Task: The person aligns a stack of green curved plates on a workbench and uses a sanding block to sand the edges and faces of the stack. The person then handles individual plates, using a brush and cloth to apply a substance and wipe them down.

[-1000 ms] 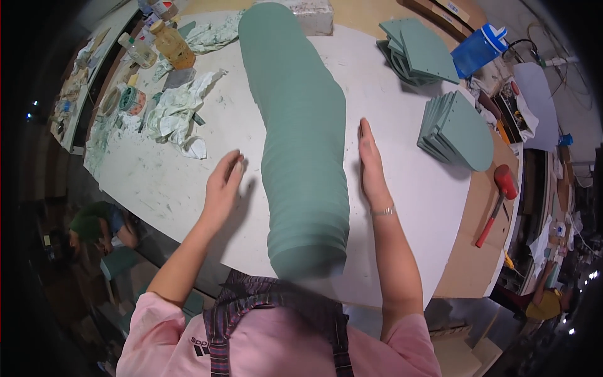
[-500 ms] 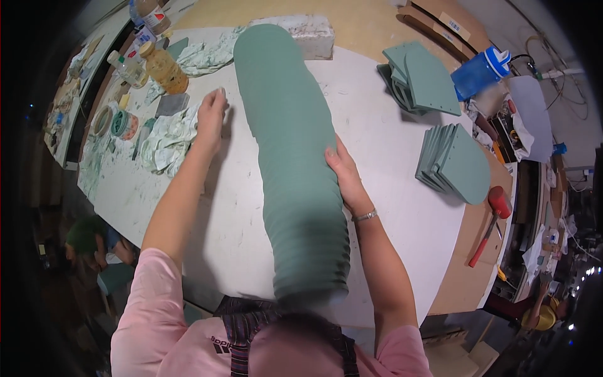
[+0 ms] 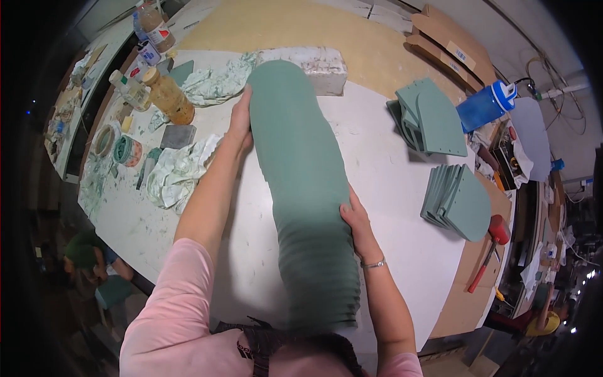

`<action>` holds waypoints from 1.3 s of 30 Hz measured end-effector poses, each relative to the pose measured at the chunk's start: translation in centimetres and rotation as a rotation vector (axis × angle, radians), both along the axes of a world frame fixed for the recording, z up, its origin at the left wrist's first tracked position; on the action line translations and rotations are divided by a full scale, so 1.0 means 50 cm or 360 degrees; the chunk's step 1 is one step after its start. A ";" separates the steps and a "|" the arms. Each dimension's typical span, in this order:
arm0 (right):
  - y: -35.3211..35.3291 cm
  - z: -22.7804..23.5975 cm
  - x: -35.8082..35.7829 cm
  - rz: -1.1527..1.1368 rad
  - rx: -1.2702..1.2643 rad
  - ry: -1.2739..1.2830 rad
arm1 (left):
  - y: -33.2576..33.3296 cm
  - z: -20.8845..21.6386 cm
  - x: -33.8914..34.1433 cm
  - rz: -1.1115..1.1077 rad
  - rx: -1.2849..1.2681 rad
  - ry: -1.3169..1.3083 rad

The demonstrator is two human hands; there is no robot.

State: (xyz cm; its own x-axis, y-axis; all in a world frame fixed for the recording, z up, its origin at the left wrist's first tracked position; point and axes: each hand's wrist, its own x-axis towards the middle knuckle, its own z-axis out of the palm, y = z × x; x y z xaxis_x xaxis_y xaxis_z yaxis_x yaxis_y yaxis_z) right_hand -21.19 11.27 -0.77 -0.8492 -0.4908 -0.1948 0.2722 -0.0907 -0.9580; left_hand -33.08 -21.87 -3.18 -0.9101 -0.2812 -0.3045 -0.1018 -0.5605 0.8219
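Observation:
A long, overlapping stack of thin green panels with rounded ends (image 3: 298,144) runs from near my chest to the far part of the table. My left hand (image 3: 242,122) lies along its left edge near the far end, fingers stretched out and touching the side. Lower down on the right, my right hand (image 3: 357,223) grips the stack's edge, thumb against the side; its other fingers are partly hidden. Just past the far end sits a white, stained block (image 3: 330,72).
Two smaller groups of green panels (image 3: 433,119) stand at the right, near a blue bottle (image 3: 480,113) and a red mallet (image 3: 498,231). Crumpled stained cloths (image 3: 179,173), a jar of yellowish liquid (image 3: 169,97) and a pot of green paste (image 3: 127,151) lie left.
My left hand has moved right and come against the stack's far left edge. My right hand stays at its right side. The whole view has shifted, so table things appear lower.

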 end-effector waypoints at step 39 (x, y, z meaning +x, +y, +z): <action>0.176 0.033 0.488 -0.0321 0.0818 0.0439 | 0.121 0.009 0.236 0.0171 0.0036 0.0317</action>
